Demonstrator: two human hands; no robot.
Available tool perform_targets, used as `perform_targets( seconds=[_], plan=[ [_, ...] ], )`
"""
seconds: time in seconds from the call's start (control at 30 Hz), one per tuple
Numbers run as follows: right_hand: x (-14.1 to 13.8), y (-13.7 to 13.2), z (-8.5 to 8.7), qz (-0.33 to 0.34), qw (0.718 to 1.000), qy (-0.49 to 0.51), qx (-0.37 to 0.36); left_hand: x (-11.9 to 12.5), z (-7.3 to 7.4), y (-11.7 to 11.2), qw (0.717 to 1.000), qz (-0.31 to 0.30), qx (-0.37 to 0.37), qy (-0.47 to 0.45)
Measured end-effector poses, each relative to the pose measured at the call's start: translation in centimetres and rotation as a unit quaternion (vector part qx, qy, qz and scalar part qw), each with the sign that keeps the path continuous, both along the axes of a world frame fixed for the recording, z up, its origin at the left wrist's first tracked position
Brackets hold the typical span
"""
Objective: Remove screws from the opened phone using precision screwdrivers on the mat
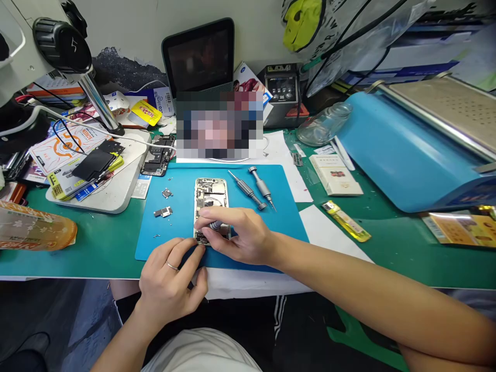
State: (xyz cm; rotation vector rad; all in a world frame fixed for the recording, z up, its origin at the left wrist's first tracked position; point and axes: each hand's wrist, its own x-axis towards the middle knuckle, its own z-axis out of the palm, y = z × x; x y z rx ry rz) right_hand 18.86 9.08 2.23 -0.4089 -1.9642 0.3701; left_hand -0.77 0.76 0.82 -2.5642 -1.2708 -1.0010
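In the head view, your right hand (pixel 248 235) is closed to a pinch, thumb and fingers around a grey-topped driver (pixel 215 225) just below the middle of the frame; its tip is hidden, so you cannot tell whether it meets a screw. Your left hand (pixel 172 274) is half open, left of lower centre, thumb clear of the curled fingers, fingertips at the bottom edge of the opened phone (pixel 212 194); it seems to brace rather than grip. The step in hand looks like driver work on the phone's lower inside, and the next move there probably calls for a square, light turn of the driver with the frame held steady. The phone lies flat at the centre of the frame, long side up and down, on the blue mat (pixel 155 243). Its inside faces you: pale metal with a ring outline near the middle, dark small parts along the left side and lower end, a silvery rim; your right hand covers much of its lower half. Loose phone parts (pixel 163 212) lie left of it, and two spare screwdrivers (pixel 262 186) rest to its upper right.
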Motion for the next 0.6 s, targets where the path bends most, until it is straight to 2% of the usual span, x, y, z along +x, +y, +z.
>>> perform_targets(
  seconds=[0.6],
  plan=[
    [0.04, 0.15, -0.40, 0.036, 0.999, 0.035, -0.007, -0.07, 0.20, 0.13, 1.000, 0.007, -0.009, 0.007]
  ],
)
